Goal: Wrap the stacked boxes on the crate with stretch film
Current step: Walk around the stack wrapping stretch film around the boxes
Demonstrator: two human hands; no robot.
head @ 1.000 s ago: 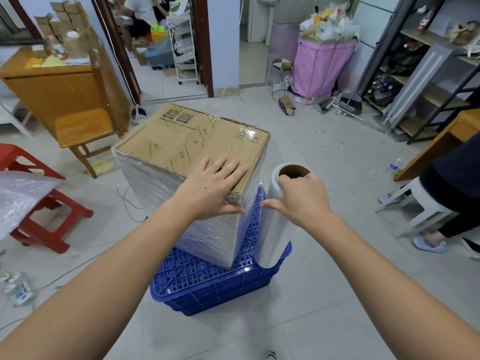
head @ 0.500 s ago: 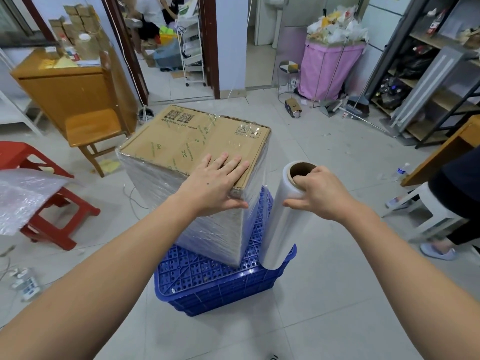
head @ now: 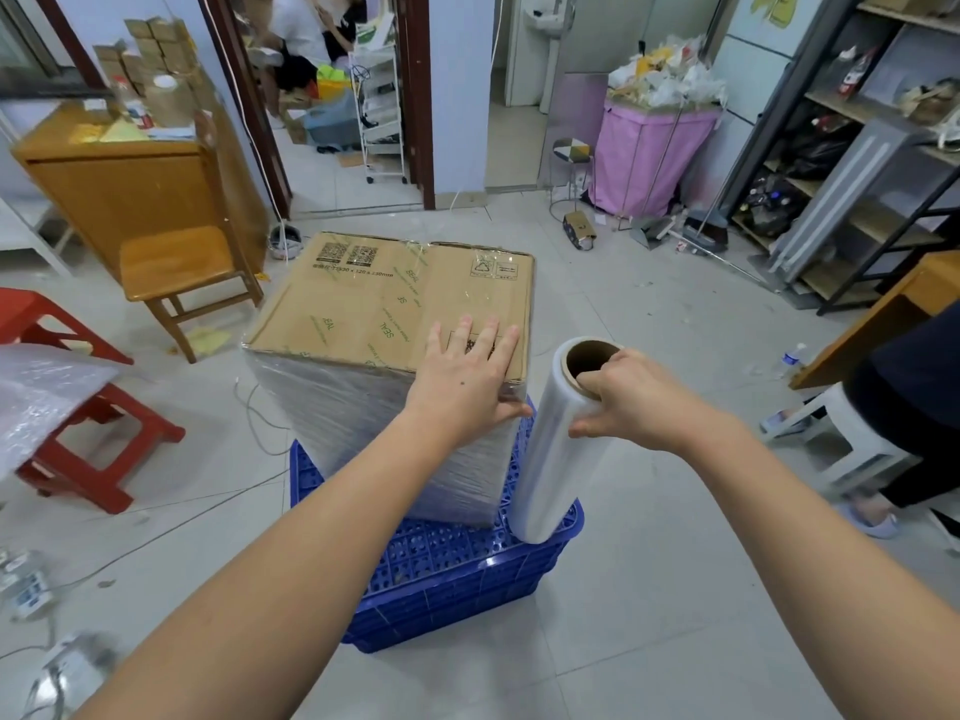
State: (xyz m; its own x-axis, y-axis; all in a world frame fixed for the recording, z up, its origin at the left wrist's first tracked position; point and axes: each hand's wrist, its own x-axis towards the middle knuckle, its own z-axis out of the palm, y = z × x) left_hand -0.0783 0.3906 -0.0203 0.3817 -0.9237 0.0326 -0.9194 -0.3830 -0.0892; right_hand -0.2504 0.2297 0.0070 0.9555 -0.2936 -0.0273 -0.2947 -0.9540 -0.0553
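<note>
Cardboard boxes [head: 384, 304] under left hand [head: 462, 376], right hand [head: 628, 397] gripping film roll [head: 545, 459]

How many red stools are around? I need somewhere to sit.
1: a red stool stands on the floor at the left, beside the wooden chair, partly covered by bubble wrap. Others may lie out of view.

boxes [head: 395, 314] on crate [head: 457, 579], film roll [head: 550, 449] right of boxes
</note>
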